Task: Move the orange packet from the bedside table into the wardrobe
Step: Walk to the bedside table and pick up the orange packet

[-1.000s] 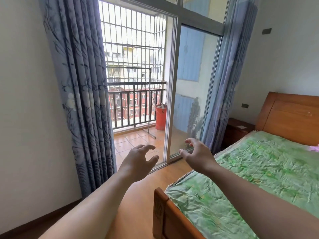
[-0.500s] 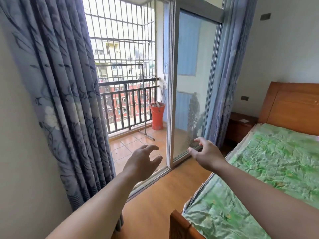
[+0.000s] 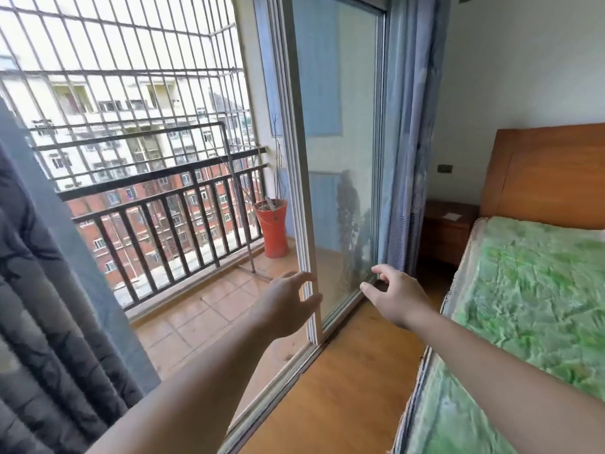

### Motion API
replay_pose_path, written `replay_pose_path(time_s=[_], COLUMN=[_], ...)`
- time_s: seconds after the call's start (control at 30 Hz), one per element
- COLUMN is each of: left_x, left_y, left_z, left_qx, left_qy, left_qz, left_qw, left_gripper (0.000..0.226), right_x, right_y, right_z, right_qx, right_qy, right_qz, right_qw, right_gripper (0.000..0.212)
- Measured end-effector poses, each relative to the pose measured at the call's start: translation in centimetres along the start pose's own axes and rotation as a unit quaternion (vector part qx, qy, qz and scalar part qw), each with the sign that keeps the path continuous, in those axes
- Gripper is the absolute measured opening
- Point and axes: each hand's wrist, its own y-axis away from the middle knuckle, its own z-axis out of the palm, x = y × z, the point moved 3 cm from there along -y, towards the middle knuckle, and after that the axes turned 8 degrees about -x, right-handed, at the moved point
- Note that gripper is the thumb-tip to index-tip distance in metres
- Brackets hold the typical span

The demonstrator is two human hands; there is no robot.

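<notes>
The dark wooden bedside table [image 3: 447, 231] stands at the far right, between the blue curtain and the bed's headboard. A small pale flat thing [image 3: 452, 216] lies on its top; I cannot tell whether it is the packet, and no orange packet shows. No wardrobe is in view. My left hand [image 3: 288, 304] reaches forward, fingers apart, holding nothing, in front of the sliding door's frame. My right hand [image 3: 394, 294] is also held out with fingers spread and empty, well short of the bedside table.
A glass sliding door [image 3: 340, 165] stands half open onto a tiled balcony with a black railing [image 3: 170, 204] and a red plant pot [image 3: 272, 227]. A grey-blue curtain [image 3: 42, 290] hangs at my left. The bed with a green cover [image 3: 530, 309] fills the right; a wooden floor strip [image 3: 343, 388] runs between.
The view has moved forward along the gap beside the bed, so the door, balcony and bedside table look nearer. Both hands stay held out and empty.
</notes>
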Motion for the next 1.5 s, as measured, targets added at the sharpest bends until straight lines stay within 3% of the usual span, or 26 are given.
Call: replay_pose_path(time_s=[0.4, 0.7, 1.0, 1.3, 1.5], left_x=[-2.3, -8.1, -7.2, -3.9, 1.4], left_y=[-20.7, -36.5, -48.7, -63.0, -76.6], left_z=[3.5, 6.4, 6.4, 10.8, 15.8], left_qx=[-0.064, -0.122, -0.147, -0.171, -0.177], left_qy=[0.027, 0.070, 0.076, 0.081, 0.059], left_qz=[0.108, 0.164, 0.207, 0.236, 0.204], left_qw=[0.992, 0.976, 0.964, 0.953, 0.961], left_gripper=[0.043, 0.045, 0.049, 0.047, 0.044], right_x=[3.8, 4.8, 4.9, 13.4, 22.4], right_y=[-13.1, -27.0, -35.9, -48.3, -60.3], right_z=[-2.3, 2.5, 0.1, -5.5, -11.8], right_qx=[0.103, 0.144, 0.194, 0.202, 0.195], right_qy=[0.041, 0.035, 0.057, 0.047, 0.022], right_qz=[0.078, 0.185, 0.198, 0.208, 0.197], right_qw=[0.991, 0.972, 0.959, 0.956, 0.961], right_gripper=[0.046, 0.046, 0.050, 0.049, 0.048])
